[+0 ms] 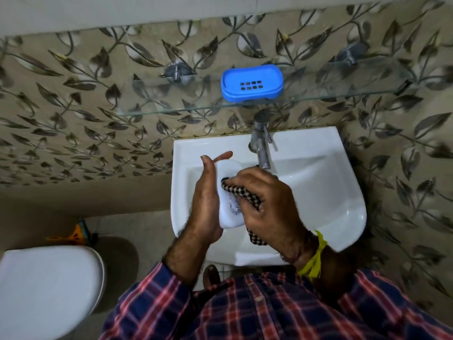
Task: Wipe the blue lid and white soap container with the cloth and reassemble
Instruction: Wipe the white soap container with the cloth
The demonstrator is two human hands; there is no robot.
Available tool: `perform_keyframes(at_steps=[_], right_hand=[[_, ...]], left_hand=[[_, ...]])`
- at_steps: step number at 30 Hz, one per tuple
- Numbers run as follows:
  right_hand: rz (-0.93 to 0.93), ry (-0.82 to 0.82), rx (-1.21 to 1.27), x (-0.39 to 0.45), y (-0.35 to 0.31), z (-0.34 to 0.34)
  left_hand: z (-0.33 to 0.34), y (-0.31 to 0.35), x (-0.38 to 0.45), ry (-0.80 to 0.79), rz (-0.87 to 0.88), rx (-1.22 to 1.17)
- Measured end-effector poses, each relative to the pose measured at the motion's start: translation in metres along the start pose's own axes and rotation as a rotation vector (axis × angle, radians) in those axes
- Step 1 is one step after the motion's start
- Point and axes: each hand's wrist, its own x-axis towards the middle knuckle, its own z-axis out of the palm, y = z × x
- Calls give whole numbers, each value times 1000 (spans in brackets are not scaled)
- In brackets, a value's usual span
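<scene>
The scene is dim and warm-toned, with no lamp in view; the light seems soft and even. The brightest surface is the glossy white ceramic wash basin [326,187], carrying a faint sheen toward 3 o'clock. Beneath it, toward 6 o'clock, the floor sinks into deep shadow. The white rounded toilet lid [49,288] at 8 o'clock looks soft and smeared. The leaf-patterned beige wall tiles [73,94] blur toward 9 and 3 o'clock. Wide-angle distortion bows the clear glass shelf [171,110] and bends straight lines near the frame edges. Fine detail looks slightly smoothed everywhere.
</scene>
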Motion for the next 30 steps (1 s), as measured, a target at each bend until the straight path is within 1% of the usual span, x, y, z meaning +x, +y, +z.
perform_keyframes(at_steps=[2, 4, 5, 6, 8, 9, 10, 12, 14, 15, 17, 19, 20, 22, 25, 27, 30], right_hand=[[-63, -112, 51, -5, 3, -1], [-28, -156, 65, -10, 13, -5], [18, -121, 62, -11, 19, -7], [84, -47, 77, -12, 25, -9], [304, 140, 213, -12, 37, -17], [426, 199, 313, -12, 43, -21], [523, 224, 399, -13, 48, -26], [620, 242, 477, -18, 58, -32], [659, 262, 457, -25, 61, -35], [666, 269, 427, -29, 62, -34], [659, 276, 341, -34, 61, -33], [628, 268, 250, -38, 60, -33], [609, 265, 212, -39, 60, -33], [597, 285, 184, -42, 61, -34], [656, 347, 241, -44, 61, -33], [703, 370, 267, -44, 58, -29], [751, 390, 297, -39, 53, -18]], left_hand=[[-3, 5, 2, 51, 42, 13], [-9, 6, 5, 107, 45, 9], [-13, 5, 6, 134, 37, 17], [-16, 3, 7, 155, 23, 30], [-18, -3, 6, 167, -36, 55], [-16, -7, 4, 172, -65, 97], [-14, -12, 3, 187, -83, 172], [-9, -22, 0, 188, -89, 338], [-8, -25, 1, 149, -66, 440], [-10, -25, 1, 123, -23, 495], [-15, -22, 1, 49, 76, 634], [-23, -20, 1, -8, 127, 729], [-26, -21, 1, -26, 129, 733], [-34, -22, 0, -54, 92, 659], [-42, -19, -3, -38, 41, 543], [-48, -16, -3, -42, 72, 565], [-55, -6, -2, -89, 162, 669]])
